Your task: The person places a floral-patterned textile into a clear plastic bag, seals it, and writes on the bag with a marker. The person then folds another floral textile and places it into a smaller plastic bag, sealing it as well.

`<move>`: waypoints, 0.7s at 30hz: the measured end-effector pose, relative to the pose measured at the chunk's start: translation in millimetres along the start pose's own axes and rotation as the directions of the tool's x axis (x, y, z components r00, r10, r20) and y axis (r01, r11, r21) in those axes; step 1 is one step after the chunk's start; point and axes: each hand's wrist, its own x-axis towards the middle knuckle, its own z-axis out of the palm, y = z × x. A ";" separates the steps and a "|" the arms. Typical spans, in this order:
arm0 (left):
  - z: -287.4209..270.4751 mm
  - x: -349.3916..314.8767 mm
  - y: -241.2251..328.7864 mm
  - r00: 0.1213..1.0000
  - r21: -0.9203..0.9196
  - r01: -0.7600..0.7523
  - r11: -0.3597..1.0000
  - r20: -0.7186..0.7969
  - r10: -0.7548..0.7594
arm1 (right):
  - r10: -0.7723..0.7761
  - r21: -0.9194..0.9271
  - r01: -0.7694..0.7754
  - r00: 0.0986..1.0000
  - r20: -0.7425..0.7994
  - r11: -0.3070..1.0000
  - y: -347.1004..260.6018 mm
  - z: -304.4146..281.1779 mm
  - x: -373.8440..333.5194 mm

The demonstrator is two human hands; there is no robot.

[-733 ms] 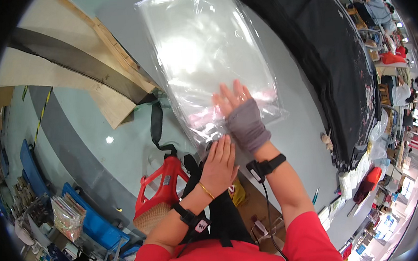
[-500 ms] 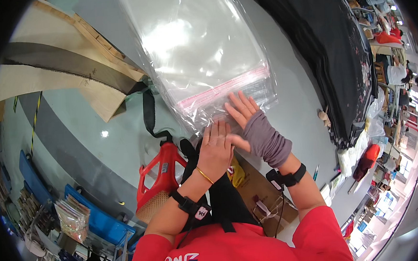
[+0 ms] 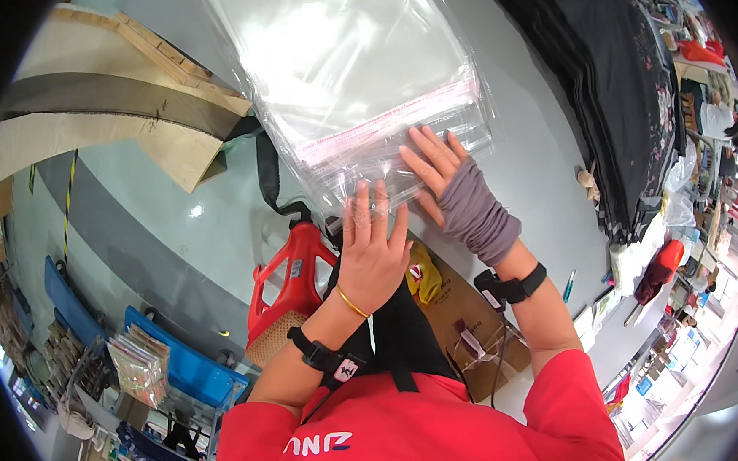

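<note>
A stack of clear plastic bags (image 3: 351, 71) with a pink-edged adhesive strip lies on the grey table in front of me. My left hand (image 3: 373, 251) has its fingers stretched out, the tips touching the near edge of the bags. On the flap end, right of it, my right hand (image 3: 443, 171) rests with fingers spread; a grey-purple sleeve covers its palm and wrist. Neither hand grips anything that I can see. The bags' far end runs out of the picture.
Black fabric pieces (image 3: 604, 72) with a floral print are piled at the right. A red plastic chair (image 3: 291, 273) stands below on the left, beside a curved wooden board (image 3: 84, 130). A cardboard box (image 3: 467, 309) sits under the table edge. A pen (image 3: 569, 286) lies at the right.
My hands have moved apart, the left one's fingers now spreading at the bags' near edge. The right hand has shifted slightly up over the flap end. The view has shifted a little.
</note>
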 end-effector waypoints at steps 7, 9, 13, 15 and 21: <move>-2.2 -11.1 -1.3 0.997 -0.129 -0.054 0.990 -0.054 0.048 | -0.073 0.103 0.085 0.991 -0.115 0.991 -3.8 27.0 8.0; 3.8 -16.5 -6.3 0.992 -0.322 -0.097 0.942 -0.106 0.066 | -0.051 0.031 0.055 0.992 -0.114 0.998 -4.6 24.5 5.3; 23.0 -21.6 -14.7 0.886 -0.839 0.306 0.450 0.078 -0.457 | -0.021 -0.085 0.019 1.000 -0.021 0.996 3.9 17.4 9.6; 31.8 -19.5 -19.8 0.734 -0.913 0.406 0.035 0.303 -0.608 | -0.030 -0.148 0.031 0.999 0.011 0.988 9.7 14.6 17.2; 40.8 -8.6 -37.1 0.701 -0.952 0.277 -0.132 0.295 -0.650 | -0.126 0.067 0.119 0.986 0.111 0.991 10.1 11.4 30.9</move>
